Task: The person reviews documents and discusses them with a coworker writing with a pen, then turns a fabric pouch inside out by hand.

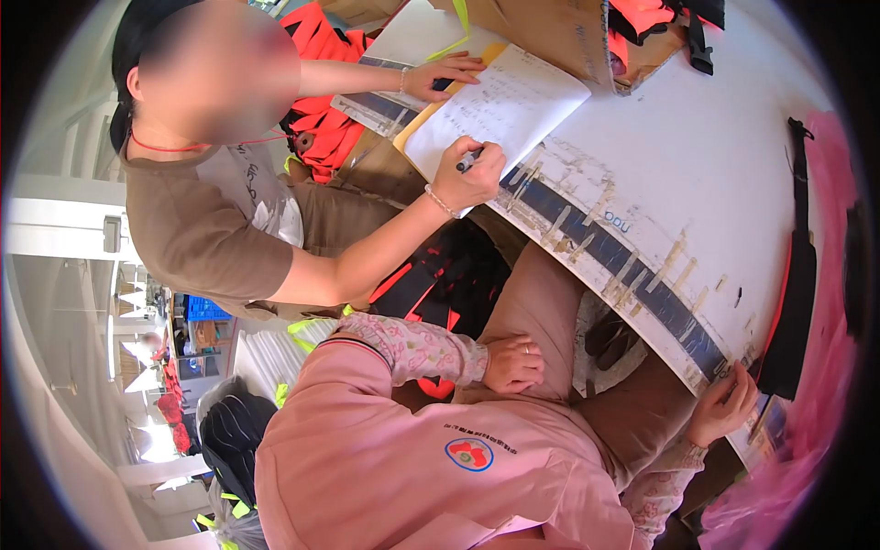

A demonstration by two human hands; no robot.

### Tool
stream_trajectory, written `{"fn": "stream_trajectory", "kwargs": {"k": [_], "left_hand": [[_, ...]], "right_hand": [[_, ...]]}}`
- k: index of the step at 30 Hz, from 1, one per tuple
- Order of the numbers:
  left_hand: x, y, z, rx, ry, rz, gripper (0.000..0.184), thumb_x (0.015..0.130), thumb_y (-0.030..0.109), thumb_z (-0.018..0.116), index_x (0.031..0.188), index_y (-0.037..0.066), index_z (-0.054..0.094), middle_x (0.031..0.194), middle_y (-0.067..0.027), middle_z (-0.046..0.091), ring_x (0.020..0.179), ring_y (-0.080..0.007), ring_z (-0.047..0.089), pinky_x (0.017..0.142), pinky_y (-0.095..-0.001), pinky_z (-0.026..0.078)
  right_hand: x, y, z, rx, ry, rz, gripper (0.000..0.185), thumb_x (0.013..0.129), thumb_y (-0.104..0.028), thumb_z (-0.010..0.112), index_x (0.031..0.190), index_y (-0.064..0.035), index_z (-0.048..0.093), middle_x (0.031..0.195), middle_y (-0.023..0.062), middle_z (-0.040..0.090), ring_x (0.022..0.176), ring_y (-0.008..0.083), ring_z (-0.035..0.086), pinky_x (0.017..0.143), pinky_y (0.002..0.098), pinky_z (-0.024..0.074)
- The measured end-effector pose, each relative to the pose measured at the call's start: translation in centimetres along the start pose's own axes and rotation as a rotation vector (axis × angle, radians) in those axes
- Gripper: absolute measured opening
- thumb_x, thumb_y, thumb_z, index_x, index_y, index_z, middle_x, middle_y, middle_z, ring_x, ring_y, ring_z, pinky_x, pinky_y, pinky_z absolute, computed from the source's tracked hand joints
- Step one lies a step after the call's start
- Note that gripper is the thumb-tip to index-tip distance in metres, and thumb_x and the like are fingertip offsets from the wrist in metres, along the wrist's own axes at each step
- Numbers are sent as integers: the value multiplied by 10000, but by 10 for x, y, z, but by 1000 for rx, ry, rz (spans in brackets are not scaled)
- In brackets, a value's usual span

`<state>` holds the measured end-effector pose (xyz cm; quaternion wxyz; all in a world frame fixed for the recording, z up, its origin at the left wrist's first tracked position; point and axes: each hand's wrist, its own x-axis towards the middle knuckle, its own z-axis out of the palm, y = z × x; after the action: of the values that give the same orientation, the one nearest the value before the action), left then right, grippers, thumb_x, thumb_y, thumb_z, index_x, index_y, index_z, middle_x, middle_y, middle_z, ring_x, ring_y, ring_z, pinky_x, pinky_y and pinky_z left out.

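My left hand [513, 365] rests on my thigh, its fingers curled in and a ring on one of them. Nothing shows in it. My right hand [724, 404] is at the edge of the white table [706, 165], fingers bent and slightly apart, touching the edge near a dark strip [642, 280]. It holds no visible object. Across the table corner, a co-worker's hand [469, 174] holds a dark pen over an open notebook [513, 105] with handwriting. The co-worker's other hand [445, 78] lies on the notebook's upper left part.
A cardboard box [559, 37] stands at the top. Black straps [796, 293] and pink plastic sheeting [807, 449] lie at the right. Orange-red material [321, 119] is behind the co-worker [211, 211]. Black bags [234, 431] sit at the lower left.
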<state>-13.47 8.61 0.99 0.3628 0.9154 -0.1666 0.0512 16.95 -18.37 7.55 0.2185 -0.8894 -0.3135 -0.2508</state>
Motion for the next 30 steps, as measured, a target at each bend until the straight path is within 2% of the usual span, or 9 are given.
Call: {"fn": "stream_trajectory", "kwargs": {"k": [30], "left_hand": [[-5,-4,4,-29,-30,-24,166,780,155,674,941,129,643,956,-35,558,949,-261,549,849,-412,424]], "right_hand": [[2,-2,-2,15,-12,-6,215,871,69,602,1044,-24,687,940,122,661,811,312,619,730,416,475]]}}
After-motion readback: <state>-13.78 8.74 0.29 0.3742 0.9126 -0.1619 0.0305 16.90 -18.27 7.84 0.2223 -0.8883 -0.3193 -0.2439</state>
